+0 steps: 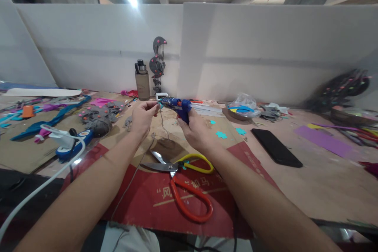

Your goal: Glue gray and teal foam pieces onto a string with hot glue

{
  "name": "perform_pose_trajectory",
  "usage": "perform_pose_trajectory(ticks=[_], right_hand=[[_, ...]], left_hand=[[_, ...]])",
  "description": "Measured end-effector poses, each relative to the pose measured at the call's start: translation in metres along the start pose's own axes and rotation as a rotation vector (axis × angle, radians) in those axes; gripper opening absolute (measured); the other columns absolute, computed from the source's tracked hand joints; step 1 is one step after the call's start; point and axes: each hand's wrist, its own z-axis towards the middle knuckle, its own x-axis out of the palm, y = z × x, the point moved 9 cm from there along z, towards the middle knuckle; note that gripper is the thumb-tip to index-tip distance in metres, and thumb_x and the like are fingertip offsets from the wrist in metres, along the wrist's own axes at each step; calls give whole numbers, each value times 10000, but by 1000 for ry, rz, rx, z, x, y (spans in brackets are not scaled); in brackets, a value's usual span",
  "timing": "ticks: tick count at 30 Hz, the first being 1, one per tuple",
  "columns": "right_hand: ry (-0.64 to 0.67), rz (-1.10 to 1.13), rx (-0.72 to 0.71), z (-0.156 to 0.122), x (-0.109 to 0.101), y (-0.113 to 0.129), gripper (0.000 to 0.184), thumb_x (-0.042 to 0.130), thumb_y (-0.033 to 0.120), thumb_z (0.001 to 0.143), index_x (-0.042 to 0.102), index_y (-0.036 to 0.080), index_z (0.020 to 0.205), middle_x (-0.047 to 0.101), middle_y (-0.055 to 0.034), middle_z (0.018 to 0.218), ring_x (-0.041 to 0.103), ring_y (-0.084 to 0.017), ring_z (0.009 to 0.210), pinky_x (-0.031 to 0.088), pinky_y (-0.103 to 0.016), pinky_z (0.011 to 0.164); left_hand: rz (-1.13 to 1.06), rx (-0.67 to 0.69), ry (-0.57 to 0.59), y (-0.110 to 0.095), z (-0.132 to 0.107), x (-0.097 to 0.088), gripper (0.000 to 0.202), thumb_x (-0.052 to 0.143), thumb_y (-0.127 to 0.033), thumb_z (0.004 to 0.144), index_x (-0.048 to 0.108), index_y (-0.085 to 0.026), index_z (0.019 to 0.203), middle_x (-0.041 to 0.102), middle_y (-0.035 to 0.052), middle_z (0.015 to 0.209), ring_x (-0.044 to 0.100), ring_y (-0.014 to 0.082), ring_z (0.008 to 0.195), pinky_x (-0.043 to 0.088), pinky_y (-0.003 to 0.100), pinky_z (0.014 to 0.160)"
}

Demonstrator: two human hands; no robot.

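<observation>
My right hand [196,130] is wrapped round the handle of a blue hot-glue gun [177,106], whose nozzle points left. My left hand [143,116] pinches a small thing at the nozzle tip, too small to name, and a thin dark wire [163,124] hangs down from there. Both hands are raised a little above the cardboard-covered table [313,181]. Below them lie red-handled scissors [189,197] and yellow-handled scissors [193,163], blades crossing.
A black phone [276,147] lies to the right, near teal paper flowers [221,134]. A water bottle [142,80] stands at the back wall. Foam scraps, a grey felt piece [100,120] and a white charger with cable [63,141] crowd the left; purple strips [325,141] lie right.
</observation>
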Motion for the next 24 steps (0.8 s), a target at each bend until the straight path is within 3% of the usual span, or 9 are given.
perform_pose_trajectory(ticks=[24], right_hand=[[-7,-8,-8,-1,-1,1,247,437,272,844,503,164,1056,616,-124,961,571,-238,871,450,-383,776]], left_hand=[[-51,-13,1,-1,1,-2,201,726,-267,567,659,-140,708,600,-7,615,460,59,489,354,200,479]])
